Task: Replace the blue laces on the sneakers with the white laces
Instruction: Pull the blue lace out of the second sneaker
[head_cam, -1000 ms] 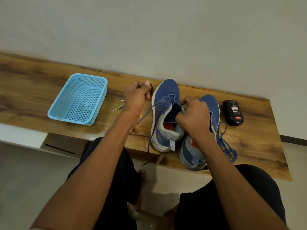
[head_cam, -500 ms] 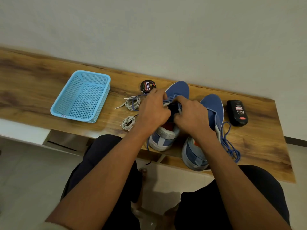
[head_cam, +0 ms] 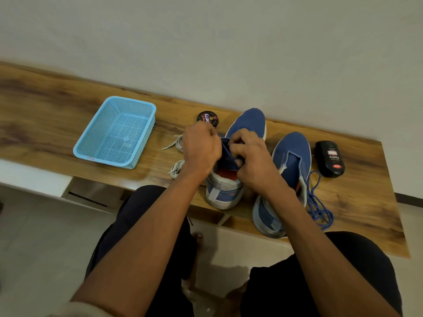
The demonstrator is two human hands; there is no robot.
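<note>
Bench (head_cam: 45,104) along wall, carrying everything. Left sneaker (head_cam: 248,122) centre, blue lace (head_cam: 226,149) partly threaded; right sneaker (head_cam: 295,147) beside it, already unlaced, loose blue lace (head_cam: 317,202) just right of it. Left hand (head_cam: 200,152) and right hand (head_cam: 254,161) over left sneaker, each grip apparently pinching blue lace. Step in hand, likely: unthreading. Next: pull lace free of remaining eyelets, then fetch white laces (head_cam: 177,167), coiled left of sneaker. Basket (head_cam: 135,159) far left. Bottle (head_cam: 330,159) reads "Cherry"; tin (head_cam: 207,118) shows "herry".
</note>
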